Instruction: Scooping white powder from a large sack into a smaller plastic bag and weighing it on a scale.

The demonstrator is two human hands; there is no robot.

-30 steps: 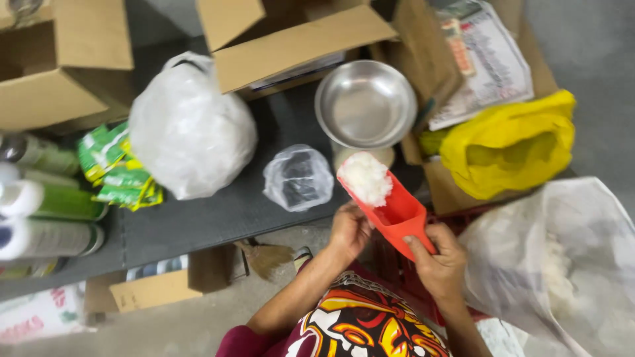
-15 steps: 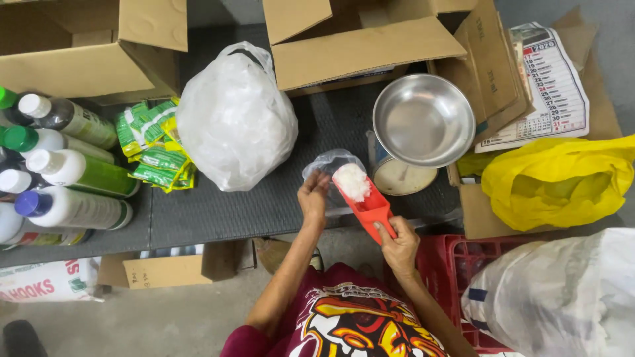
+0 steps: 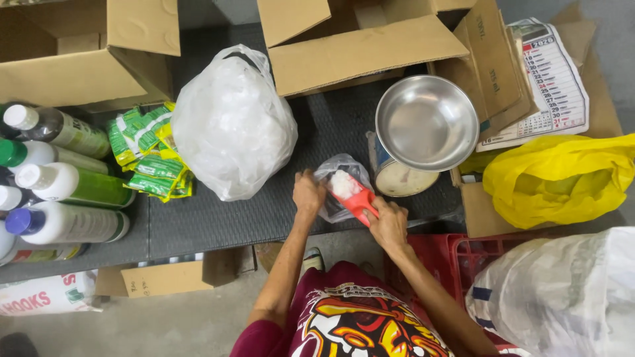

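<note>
Right hand (image 3: 389, 225): we have it closed around the handle of the red scoop (image 3: 356, 198), fingers wrapped tight, scoop tilted toward the bag mouth.
Left hand (image 3: 308, 194): pinched shut on the rim of the small clear bag (image 3: 336, 173), holding the mouth open.
Scoop load: a heap of white granular stuff (image 3: 342, 183) sits in the bowl of the scoop, right at or just inside the bag opening (we cannot tell whether any has dropped in yet).
Location: bag and scoop sit on the dark mat (image 3: 218, 218) at the near edge of the bench, just beside the tin (image 3: 397, 175) that carries the steel bowl (image 3: 426, 123).
Handling, bag: we judge it thin, limp and slippery; it will not stand on its own, so grip it at the rim, not the body.
Handling, scoop: rigid plastic, light; the loose load shifts with any tilt, so hold by the handle end and keep it level until it is over the opening.
Neighbours: big white bag (image 3: 231, 122) to the left, green sachets (image 3: 149, 158) beyond it, bottles (image 3: 59, 192) at far left.
Also near: cardboard box (image 3: 360, 46) behind, yellow bag (image 3: 562, 178) to the right, red crate (image 3: 463, 264) below the right forearm.
</note>
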